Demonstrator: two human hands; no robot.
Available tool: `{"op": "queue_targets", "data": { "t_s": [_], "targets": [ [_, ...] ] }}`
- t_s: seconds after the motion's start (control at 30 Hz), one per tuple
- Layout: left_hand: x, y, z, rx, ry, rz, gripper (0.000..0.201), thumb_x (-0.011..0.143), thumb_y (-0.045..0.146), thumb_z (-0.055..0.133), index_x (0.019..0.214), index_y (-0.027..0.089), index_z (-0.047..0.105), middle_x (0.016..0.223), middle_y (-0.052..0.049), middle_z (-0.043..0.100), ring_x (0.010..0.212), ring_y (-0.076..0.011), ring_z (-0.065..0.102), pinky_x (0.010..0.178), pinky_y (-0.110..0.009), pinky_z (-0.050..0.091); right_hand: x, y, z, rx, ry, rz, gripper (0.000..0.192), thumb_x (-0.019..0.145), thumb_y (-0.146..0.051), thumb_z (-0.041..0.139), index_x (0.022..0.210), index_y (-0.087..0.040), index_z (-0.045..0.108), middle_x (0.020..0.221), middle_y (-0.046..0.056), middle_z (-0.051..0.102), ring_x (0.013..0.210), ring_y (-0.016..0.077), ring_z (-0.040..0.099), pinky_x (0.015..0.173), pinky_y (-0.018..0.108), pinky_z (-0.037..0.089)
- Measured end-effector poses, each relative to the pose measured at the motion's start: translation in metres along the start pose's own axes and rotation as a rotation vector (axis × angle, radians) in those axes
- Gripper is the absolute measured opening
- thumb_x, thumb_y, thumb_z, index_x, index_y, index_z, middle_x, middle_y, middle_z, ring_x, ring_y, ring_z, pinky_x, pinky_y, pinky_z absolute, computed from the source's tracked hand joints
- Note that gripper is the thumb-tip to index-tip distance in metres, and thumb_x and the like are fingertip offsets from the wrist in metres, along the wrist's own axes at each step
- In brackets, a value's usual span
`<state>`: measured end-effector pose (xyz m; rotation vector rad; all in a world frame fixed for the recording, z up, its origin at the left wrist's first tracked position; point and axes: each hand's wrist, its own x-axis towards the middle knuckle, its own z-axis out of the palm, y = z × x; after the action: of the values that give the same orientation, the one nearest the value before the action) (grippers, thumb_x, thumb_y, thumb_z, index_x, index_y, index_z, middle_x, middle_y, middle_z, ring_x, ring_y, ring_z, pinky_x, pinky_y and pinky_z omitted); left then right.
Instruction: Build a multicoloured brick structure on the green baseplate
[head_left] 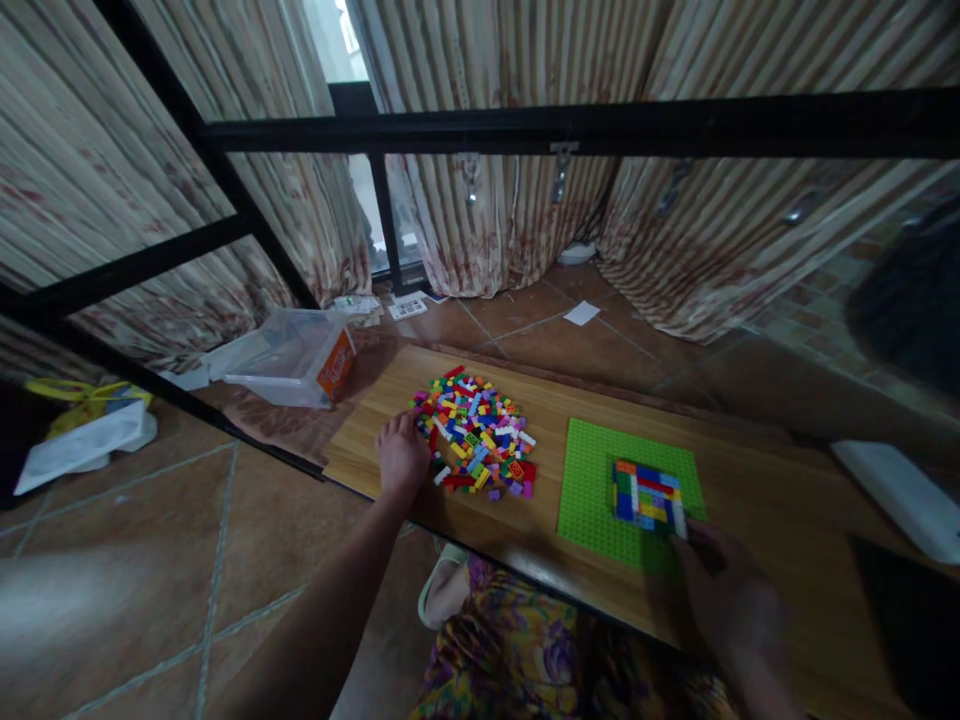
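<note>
At the left edge of a heap of small coloured toy bricks (476, 430), my left hand (403, 458) rests on the wooden tabletop, fingers apart and slightly bent; I make out no brick in them. A green baseplate (589, 480) lies to the right of the heap. On it stands a low, roughly square build of multicoloured bricks (646, 495). My right hand (731, 590), a little blurred, is at the near right corner of this build. Its thumb and forefinger close on a white brick (679, 519) that touches the corner.
A clear plastic bin (289, 360) with an orange label stands on the floor beyond the table's left end. A white object (900, 495) lies at the right side. Black metal bars (525, 130) cross in front of the curtains. A dark flat object (907, 620) is at the lower right.
</note>
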<state>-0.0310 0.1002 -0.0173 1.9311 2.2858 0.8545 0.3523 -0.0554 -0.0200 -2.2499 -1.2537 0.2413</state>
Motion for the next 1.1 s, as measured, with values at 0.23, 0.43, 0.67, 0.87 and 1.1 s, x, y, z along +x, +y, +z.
{"op": "queue_targets", "data": {
  "t_s": [0.23,0.43,0.67,0.87,1.1],
  "targets": [
    [-0.002,-0.001,0.000,0.019,-0.025,-0.010,0.035,0.090,0.016,0.042,0.118,0.022,0.062,0.118,-0.008,0.064,0.108,-0.0255,0.055,0.095,-0.040,0.040,0.000,-0.007,-0.003,-0.112,0.072,-0.131,0.046,0.079,-0.057,0.046,0.099,-0.021,0.066,0.096,0.014,0.070,0.078,0.0326,0.065,0.062,0.043,0.047],
    [-0.003,-0.002,0.001,-0.014,-0.044,0.008,0.034,0.090,0.015,0.042,0.115,0.021,0.063,0.117,-0.008,0.065,0.108,-0.0253,0.054,0.095,-0.039,0.040,-0.002,-0.057,0.007,-0.001,0.103,-0.352,0.041,0.084,-0.053,0.043,0.097,-0.021,0.065,0.095,0.012,0.070,0.081,0.0282,0.065,0.073,0.040,0.049],
    [-0.004,-0.003,-0.002,-0.117,-0.053,-0.010,0.026,0.087,0.014,0.044,0.101,0.021,0.065,0.105,-0.006,0.067,0.101,-0.0233,0.056,0.093,-0.037,0.041,0.018,-0.141,0.052,0.206,-0.121,-0.523,0.038,0.089,-0.049,0.042,0.102,-0.021,0.064,0.102,0.010,0.068,0.092,0.0244,0.062,0.084,0.038,0.048],
    [-0.004,-0.002,-0.004,-0.167,-0.050,-0.036,0.023,0.082,0.009,0.044,0.084,0.021,0.063,0.090,-0.006,0.066,0.090,-0.0222,0.055,0.085,-0.036,0.042,0.060,-0.221,0.097,0.206,-0.247,-0.690,0.031,0.091,-0.036,0.042,0.107,-0.020,0.063,0.102,0.009,0.066,0.095,0.0227,0.061,0.084,0.035,0.046],
    [-0.004,-0.004,-0.003,-0.198,-0.029,-0.086,0.020,0.079,0.008,0.044,0.076,0.022,0.058,0.084,-0.007,0.062,0.087,-0.0224,0.053,0.080,-0.037,0.043,0.115,-0.311,0.157,-0.022,-0.378,-0.919,0.033,0.091,-0.019,0.041,0.113,-0.017,0.065,0.111,0.012,0.064,0.105,0.0236,0.056,0.094,0.034,0.039]
  ]
}}
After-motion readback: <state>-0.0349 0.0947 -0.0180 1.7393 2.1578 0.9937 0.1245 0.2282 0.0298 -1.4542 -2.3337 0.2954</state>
